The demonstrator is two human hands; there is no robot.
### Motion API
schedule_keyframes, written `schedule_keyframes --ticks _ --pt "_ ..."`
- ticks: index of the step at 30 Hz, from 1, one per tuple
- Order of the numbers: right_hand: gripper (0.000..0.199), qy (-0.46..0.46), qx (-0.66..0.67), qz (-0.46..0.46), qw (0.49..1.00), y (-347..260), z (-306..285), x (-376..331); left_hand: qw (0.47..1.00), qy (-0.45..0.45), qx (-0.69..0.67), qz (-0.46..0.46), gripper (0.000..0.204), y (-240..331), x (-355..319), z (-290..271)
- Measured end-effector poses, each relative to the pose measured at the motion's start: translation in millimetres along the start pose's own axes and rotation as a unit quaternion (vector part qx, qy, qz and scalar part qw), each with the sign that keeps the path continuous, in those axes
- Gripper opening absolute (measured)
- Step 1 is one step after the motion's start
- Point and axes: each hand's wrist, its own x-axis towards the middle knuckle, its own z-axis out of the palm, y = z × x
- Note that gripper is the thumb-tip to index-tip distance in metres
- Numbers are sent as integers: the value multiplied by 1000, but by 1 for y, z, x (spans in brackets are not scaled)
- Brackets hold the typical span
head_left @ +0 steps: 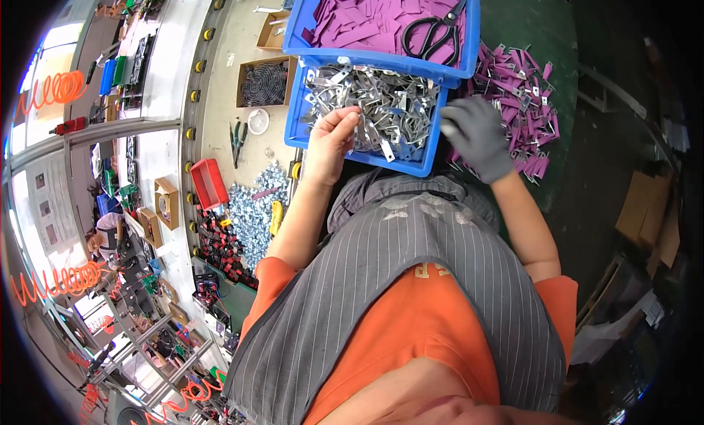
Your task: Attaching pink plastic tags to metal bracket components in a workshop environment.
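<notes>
My bare left hand (331, 148) is over the left part of a lower blue bin (425, 165), thumb and forefinger pinched together. Whatever they grip blends into the metal behind it, so I cannot make it out. Loose silver metal tabs with holes (400, 106) fill this bin. At its right edge is my right hand (478, 139) in a grey glove, its fingers bent and smeared by motion. Beside that glove lies a heap of metal tabs with purple sleeves (524, 95).
Behind, an upper blue bin (381, 57) holds flat purple sleeves (359, 18) and black-handled scissors (433, 40). Leftward on the bench are a box of dark coils (264, 84), pliers (237, 143), a red tray (210, 184) and small silver parts (257, 212). Another person (110, 234) works far left.
</notes>
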Motion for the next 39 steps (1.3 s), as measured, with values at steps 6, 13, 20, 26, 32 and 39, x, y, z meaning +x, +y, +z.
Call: schedule_keyframes --ticks 6,13,20,26,32,39 --pt "28 -123 -188 57 973 -18 57 19 986 -51 144 60 16 10 3 5" --pt "31 14 -93 41 995 -19 58 5 732 68 558 384 23 105 62 24" --pt "25 -49 134 155 978 -19 65 -5 532 92 776 326 25 127 192 29" --pt "19 -109 266 191 939 -26 43 7 447 -51 817 361 24 110 258 32" --pt "26 -102 357 191 908 -23 41 4 504 1 802 321 26 109 253 43" --pt "25 -126 394 181 892 -13 45 0 835 -229 477 148 28 127 189 59"
